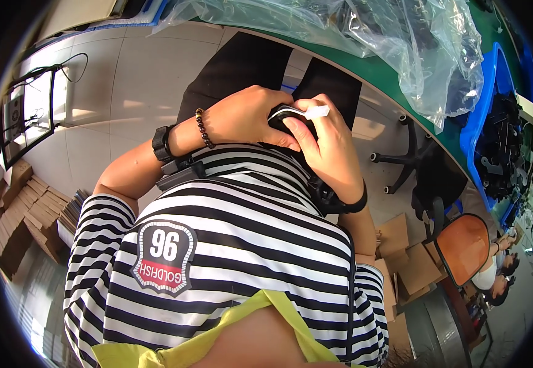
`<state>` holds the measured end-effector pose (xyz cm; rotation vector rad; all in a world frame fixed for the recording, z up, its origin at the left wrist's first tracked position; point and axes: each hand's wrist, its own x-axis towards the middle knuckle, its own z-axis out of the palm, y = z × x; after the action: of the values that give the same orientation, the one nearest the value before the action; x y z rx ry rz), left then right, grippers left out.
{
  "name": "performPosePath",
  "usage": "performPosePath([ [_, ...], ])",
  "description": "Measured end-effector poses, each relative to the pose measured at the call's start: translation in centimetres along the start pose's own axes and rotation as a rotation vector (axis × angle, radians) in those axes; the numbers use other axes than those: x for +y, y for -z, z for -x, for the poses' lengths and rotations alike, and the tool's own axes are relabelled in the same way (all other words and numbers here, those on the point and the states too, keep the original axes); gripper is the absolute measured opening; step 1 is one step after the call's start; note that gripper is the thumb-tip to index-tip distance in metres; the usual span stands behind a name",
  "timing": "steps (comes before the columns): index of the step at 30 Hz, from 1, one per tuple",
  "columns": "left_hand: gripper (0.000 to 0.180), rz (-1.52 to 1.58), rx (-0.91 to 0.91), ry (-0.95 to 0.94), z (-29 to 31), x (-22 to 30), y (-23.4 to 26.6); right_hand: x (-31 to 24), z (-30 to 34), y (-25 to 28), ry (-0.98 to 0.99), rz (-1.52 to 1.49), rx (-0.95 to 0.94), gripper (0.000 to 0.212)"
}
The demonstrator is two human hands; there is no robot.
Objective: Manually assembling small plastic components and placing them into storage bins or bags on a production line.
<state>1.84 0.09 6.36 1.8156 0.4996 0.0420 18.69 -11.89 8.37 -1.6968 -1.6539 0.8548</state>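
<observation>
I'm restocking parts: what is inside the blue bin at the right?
The blue bin holds a jumble of mostly black parts; they cover its bottom, so anything underneath cannot be seen.

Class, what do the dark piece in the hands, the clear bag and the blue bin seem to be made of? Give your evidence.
Dark piece: perhaps plastic, smooth-looking with a slight shine, but partly covered, so uncertain.
Clear bag: thin, glossy plastic film; it is see-through, crumpled and catches bright highlights.
Blue bin: likely moulded plastic, fairly smooth, with even colour throughout.
</observation>
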Motion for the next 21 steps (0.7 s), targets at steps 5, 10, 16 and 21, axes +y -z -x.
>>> performPosePath([
  [5,0.062,0.043,-0.02,-0.008,0.0,0.4,0.2,0.1,0.1,0.9,0.043,-0.133,-0.031,0.029],
  [10,0.06,0.027,-0.041,-0.003,-0.2,0.5,0.5,-0.1,0.2,0.5,-0.007,-0.044,-0.013,0.03],
  [16,0.057,0.046,-0.01,0.001,0.0,0.4,0.5,-0.2,0.2,0.8,0.02,-0.1,-0.018,0.027],
  [21,0.057,0.058,-0.033,0.034,-0.2,0.8,0.3,-0.5,0.1,0.3,-0.007,0.051,0.043,0.028],
])
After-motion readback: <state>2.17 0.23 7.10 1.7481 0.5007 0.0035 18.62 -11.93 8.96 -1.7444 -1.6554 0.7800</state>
